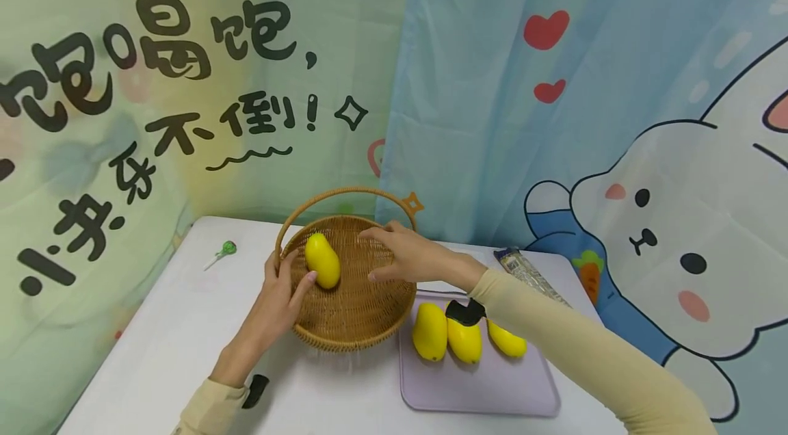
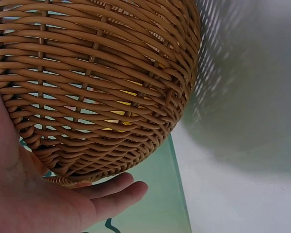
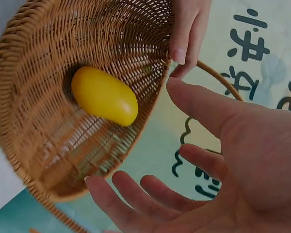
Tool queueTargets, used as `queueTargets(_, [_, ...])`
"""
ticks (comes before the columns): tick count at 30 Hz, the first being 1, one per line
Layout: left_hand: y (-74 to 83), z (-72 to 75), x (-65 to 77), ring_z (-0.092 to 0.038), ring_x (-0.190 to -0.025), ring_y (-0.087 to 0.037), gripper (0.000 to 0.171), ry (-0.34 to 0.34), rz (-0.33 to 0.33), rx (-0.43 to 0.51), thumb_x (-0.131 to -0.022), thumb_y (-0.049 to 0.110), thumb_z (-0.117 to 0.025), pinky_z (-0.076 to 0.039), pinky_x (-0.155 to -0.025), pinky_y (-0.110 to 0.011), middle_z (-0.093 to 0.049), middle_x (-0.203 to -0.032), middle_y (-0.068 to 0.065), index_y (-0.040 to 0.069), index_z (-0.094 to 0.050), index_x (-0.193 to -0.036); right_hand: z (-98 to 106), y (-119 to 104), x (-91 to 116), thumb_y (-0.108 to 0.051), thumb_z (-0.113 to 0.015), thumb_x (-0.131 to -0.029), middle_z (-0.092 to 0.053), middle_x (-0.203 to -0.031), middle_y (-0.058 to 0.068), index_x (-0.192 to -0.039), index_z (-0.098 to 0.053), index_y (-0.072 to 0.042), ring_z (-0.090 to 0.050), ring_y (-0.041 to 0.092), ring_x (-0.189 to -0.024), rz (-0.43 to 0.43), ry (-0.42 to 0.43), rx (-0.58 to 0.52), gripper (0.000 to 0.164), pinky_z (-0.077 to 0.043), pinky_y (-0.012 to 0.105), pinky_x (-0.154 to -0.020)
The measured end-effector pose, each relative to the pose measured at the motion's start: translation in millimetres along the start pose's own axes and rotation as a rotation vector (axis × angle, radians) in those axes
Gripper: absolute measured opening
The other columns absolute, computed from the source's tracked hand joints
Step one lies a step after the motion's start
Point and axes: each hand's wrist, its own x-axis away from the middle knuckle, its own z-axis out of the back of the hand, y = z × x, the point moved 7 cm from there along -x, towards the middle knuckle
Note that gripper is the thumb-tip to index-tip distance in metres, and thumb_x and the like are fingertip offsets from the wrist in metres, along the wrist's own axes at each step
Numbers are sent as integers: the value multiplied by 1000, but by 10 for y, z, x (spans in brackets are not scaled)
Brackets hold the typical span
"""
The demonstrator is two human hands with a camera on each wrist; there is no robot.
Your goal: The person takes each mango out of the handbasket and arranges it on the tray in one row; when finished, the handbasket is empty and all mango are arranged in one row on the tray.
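A round brown wicker basket (image 1: 363, 312) with a tall arched handle is tilted on the white table, its mouth facing me. One yellow mango (image 1: 323, 260) lies inside it, toward the left; it also shows in the basket in the right wrist view. My left hand (image 1: 278, 301) grips the basket's left rim, thumb on the inside and fingers behind the weave, two of them extended under it in the left wrist view. Over the basket's right side is my right hand (image 1: 414, 254), with fingers spread and holding nothing, facing the mango.
Right of the basket, a pale purple tray (image 1: 480, 394) carries three more mangoes (image 1: 429, 332), partly overlapped by my right sleeve. A green lollipop (image 1: 228, 248) lies at the back left of the table. A long silvery packet (image 1: 529, 271) is behind the tray. Printed curtains hang behind the table.
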Motion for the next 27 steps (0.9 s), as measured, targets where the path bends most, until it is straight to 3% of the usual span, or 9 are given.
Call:
queueTargets(10, [9,1,3,-39,-140,-55,76,8,-14,1,-106,53,-41,-41,-107,-67,-1,-163,-32,1,-22,-159,-242,-65,-457,-34,-70,-97,-37,-158,20,-157,-35,-23,-49,32,-137,37,-27,13,70,-47,48,-108])
queueTargets(17, [0,-6,-5,-43,-137,-54,77,7,-5,1,-106,54,-41,-42,-106,-66,-2,-163,-32,1,-22,-159,-482,-12,-761,-30,-69,-99,-35,-156,23,-159,-33,-21,-64,28,-116,11,-43,42,71,-54,41,-98])
queueTargets(27, [-10,-13,-4,-47,-135,-53,78,2,19,-19,-106,58,-38,-44,-106,-64,-1,-164,-30,3,-22,-159,-740,6,-1052,-35,-67,-99,-37,-152,20,-158,-36,-28,-62,22,-109,-2,-97,78,67,-55,37,-92])
